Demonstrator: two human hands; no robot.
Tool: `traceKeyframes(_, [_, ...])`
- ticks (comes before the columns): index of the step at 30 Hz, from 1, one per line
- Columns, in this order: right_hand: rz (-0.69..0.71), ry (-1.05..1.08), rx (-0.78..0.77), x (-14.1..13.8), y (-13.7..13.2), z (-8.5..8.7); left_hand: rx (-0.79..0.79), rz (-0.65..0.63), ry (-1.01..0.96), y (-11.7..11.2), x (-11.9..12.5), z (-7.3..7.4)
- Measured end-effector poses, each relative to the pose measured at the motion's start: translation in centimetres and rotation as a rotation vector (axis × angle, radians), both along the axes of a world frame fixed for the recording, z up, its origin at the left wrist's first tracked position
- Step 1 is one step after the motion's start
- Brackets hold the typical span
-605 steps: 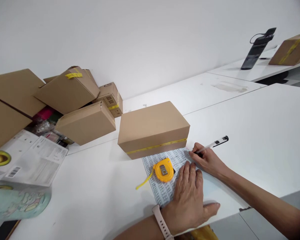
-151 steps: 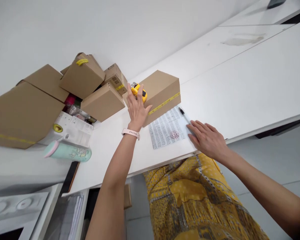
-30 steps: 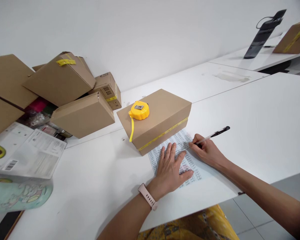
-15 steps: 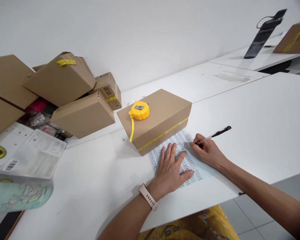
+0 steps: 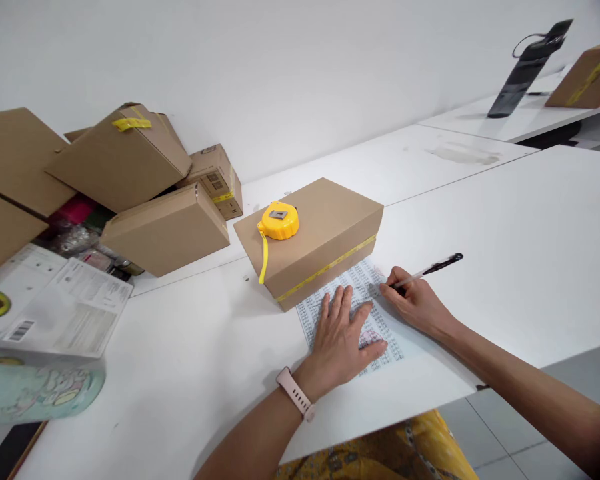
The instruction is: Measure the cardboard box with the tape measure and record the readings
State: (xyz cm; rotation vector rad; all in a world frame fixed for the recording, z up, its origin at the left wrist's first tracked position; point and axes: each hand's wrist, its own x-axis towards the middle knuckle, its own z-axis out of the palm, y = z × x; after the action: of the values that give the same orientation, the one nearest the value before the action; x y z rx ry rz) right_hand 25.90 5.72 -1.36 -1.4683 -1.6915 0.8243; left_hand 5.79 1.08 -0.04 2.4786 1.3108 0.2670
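Note:
My left hand (image 5: 341,337) lies flat with spread fingers on a sheet of paper (image 5: 313,319) covered in rows of dark writing. A pinkish round mark shows beside its thumb. Closed around a pen (image 5: 437,265) with a black cap end, my right hand (image 5: 414,301) rests at the sheet's right side; the pen's tip is hidden by the fingers. Just beyond the left hand, a cardboard box (image 5: 330,213) with yellow tape along its side sits partly over the paper's far edge. On top of that box is a yellow tape measure (image 5: 280,221), its strip end hanging over the edge.
Several cardboard boxes (image 5: 125,160) are piled at the left against the wall. Nearer stand a white printed package (image 5: 75,307) and a mint-green bottle (image 5: 45,393). A dark water bottle (image 5: 520,83) and another taped box (image 5: 587,77) are at the far right. The white table's front edge (image 5: 380,427) runs below my hands.

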Motion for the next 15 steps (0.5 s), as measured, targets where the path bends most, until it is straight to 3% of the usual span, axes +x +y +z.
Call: traceKeyframes(15, [-0.017, -0.028, -0.008, -0.03, -0.06, 0.05, -0.012, 0.000, 0.008, 0.01, 0.06, 0.16])
